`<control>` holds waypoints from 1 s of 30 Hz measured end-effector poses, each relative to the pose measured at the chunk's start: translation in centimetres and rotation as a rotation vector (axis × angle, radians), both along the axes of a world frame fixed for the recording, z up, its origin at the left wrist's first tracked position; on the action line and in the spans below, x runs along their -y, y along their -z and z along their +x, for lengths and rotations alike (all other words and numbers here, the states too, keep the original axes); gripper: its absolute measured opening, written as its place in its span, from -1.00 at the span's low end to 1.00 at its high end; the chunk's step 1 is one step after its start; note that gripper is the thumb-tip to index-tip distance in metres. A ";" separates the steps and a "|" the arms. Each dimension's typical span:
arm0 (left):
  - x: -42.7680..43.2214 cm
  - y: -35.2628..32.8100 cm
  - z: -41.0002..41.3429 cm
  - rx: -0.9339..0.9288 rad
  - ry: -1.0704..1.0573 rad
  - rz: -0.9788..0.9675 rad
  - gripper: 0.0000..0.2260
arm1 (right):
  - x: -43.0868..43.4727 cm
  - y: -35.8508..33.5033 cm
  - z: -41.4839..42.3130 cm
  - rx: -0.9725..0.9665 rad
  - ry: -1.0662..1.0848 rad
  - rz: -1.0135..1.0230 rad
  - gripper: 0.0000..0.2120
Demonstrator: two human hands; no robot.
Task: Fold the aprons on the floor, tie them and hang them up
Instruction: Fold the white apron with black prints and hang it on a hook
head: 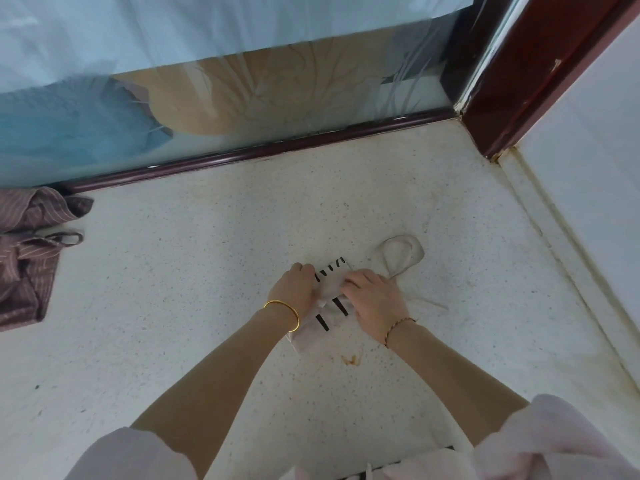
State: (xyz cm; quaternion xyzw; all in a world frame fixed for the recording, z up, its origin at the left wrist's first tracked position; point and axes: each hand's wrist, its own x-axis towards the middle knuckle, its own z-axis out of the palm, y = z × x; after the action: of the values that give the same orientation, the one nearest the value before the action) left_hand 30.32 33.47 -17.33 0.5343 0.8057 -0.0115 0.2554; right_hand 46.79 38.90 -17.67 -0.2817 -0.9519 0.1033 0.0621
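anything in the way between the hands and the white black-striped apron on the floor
Nothing visible does. The left hand and the right hand are both on the folded white apron with black stripes, gripping its fabric. The crumpled brown striped apron lies apart, far left. Where it hangs is out of view.

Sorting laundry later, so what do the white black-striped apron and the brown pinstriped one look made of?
White black-striped apron: thin matte woven cloth, perhaps cotton; it bunches and creases softly. Brown pinstriped apron: similar matte fabric, lying in soft rumpled folds.
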 end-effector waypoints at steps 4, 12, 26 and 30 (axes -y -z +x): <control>1.7 0.0 0.4 -0.324 0.234 0.288 -0.79 | -1.0 0.5 -0.3 0.231 -0.064 -0.064 -0.55; 5.5 0.3 0.5 -0.156 0.279 0.148 -0.69 | -2.6 0.5 -0.3 0.187 -0.223 0.025 -0.59; 7.5 0.0 -1.9 0.048 0.164 0.270 -0.71 | -5.4 -0.5 -1.9 0.232 -0.178 -0.161 -0.83; 7.1 -0.2 -2.5 0.190 -0.049 0.261 -0.75 | -6.0 -1.0 -2.7 0.236 -0.142 -0.189 -0.76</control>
State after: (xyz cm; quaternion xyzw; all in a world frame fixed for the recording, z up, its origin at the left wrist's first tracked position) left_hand 27.79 26.38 -17.09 0.5418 0.7853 0.1500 0.2592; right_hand 44.08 44.86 -16.71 -0.2285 -0.9562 0.1625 -0.0845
